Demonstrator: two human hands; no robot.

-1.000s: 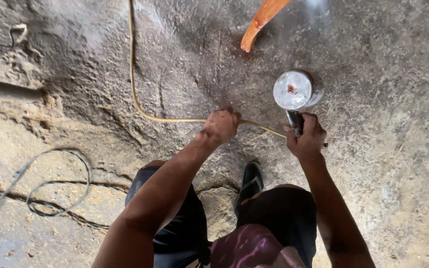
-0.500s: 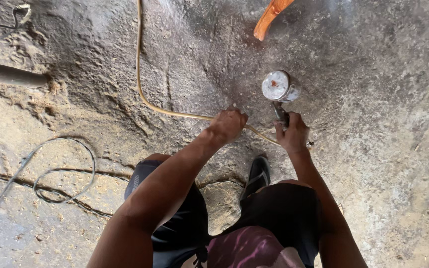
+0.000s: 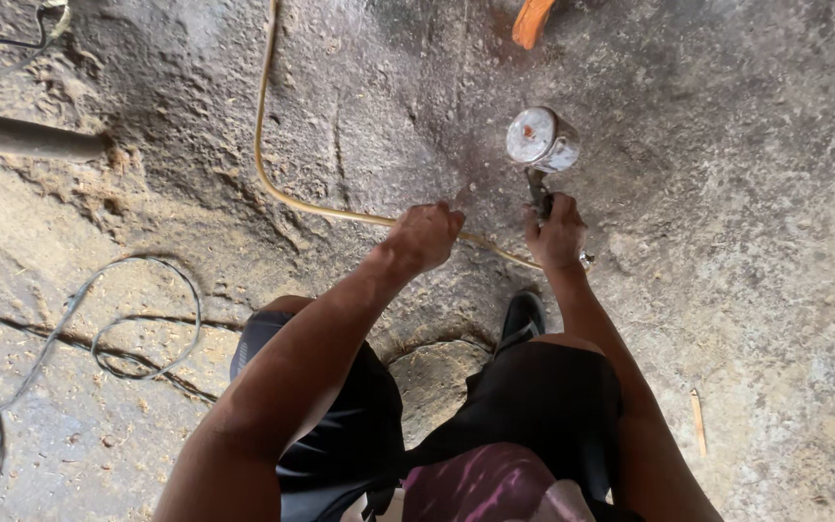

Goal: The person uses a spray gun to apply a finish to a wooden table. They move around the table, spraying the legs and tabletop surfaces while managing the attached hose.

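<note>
The person crouches over a rough, dusty grey floor (image 3: 727,290). The right hand (image 3: 555,232) is clenched around the dark handle of a spray gun (image 3: 539,159), whose round metal cup with a pale lid and a small reddish mark stands just above the fist, close to the floor. The left hand (image 3: 425,235) is curled into a loose fist beside it, knuckles down, right at the yellow hose (image 3: 265,116); whether its fingers actually grip the hose cannot be told from this view. The hose runs from the top edge down the floor, bends, and passes under the left hand toward the right hand. An orange strip (image 3: 533,19) lies at the top edge, well apart from the cup. At the left, thin dark cables (image 3: 137,319) loop over sawdust, and a grey pipe (image 3: 21,140) lies at the left edge. A black shoe (image 3: 522,317) shows between the person's knees.
</note>
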